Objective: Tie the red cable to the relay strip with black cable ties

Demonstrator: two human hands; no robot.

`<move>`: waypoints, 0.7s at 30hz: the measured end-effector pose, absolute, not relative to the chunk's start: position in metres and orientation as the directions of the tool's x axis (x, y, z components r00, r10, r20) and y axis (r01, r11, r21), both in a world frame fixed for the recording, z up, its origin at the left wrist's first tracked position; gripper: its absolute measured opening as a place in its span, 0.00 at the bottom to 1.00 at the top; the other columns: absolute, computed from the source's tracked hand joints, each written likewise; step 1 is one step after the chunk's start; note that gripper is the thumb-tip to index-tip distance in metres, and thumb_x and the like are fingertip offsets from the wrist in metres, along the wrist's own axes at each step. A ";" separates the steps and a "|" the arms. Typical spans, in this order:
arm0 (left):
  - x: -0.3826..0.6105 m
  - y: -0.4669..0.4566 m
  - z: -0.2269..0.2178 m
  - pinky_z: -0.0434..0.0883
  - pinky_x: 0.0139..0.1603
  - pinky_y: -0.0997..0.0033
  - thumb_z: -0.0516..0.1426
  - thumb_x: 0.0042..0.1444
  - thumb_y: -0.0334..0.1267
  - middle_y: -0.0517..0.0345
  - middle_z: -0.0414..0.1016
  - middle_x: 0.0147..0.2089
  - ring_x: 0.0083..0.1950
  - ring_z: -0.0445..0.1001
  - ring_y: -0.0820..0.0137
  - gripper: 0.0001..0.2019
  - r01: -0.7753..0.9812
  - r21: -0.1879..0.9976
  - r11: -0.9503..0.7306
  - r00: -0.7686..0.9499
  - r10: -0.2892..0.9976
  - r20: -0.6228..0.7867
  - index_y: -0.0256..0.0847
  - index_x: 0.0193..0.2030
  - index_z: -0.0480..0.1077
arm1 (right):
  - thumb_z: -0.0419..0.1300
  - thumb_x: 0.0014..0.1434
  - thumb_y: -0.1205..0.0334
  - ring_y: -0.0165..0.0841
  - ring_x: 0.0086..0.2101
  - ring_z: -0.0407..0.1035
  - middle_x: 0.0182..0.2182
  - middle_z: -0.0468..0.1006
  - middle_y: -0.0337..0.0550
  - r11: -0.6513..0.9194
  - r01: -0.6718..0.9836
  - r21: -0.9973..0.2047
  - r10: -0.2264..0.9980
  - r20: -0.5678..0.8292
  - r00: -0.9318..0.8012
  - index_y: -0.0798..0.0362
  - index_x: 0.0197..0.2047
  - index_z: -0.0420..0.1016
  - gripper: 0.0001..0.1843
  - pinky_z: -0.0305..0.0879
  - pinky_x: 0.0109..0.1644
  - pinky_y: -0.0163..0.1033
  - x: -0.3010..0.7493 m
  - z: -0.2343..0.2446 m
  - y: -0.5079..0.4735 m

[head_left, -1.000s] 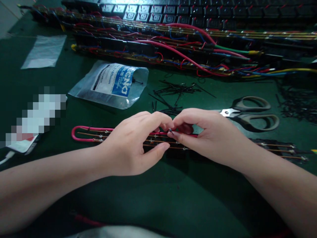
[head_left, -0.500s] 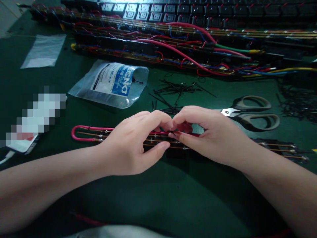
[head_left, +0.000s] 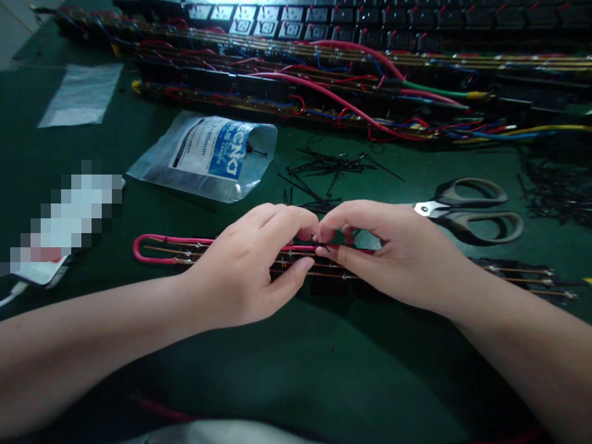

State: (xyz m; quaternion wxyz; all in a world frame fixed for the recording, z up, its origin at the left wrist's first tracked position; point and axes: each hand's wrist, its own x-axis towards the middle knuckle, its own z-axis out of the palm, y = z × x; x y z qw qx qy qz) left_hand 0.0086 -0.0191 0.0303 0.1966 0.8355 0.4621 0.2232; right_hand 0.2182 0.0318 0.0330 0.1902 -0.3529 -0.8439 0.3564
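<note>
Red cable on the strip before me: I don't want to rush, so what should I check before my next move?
1. Red cable lies along the strip: ok where it shows; the hands cover part of it.
2. Thin black tie is at the right hand: ok, an end shows by the thumb tip.
3. That tie goes around the cable: cannot tell, the fingers hide it.
4. Left hand is close by: ok, its index fingertip is next to the right one.
5. Scissors are beside the work: ok, handles showing beyond the right hand.
6. Fingertips leave the tie in plain sight: not ok, they largely cover it.
</note>
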 end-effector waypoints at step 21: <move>0.009 -0.015 0.026 0.64 0.40 0.66 0.59 0.60 0.39 0.60 0.75 0.38 0.39 0.67 0.67 0.11 0.707 0.448 -0.547 0.555 0.822 0.129 0.40 0.47 0.68 | 0.59 0.61 0.68 0.26 0.26 0.68 0.27 0.76 0.35 0.542 0.354 -0.762 0.681 0.151 -0.717 0.52 0.34 0.73 0.05 0.61 0.28 0.34 0.221 0.030 0.033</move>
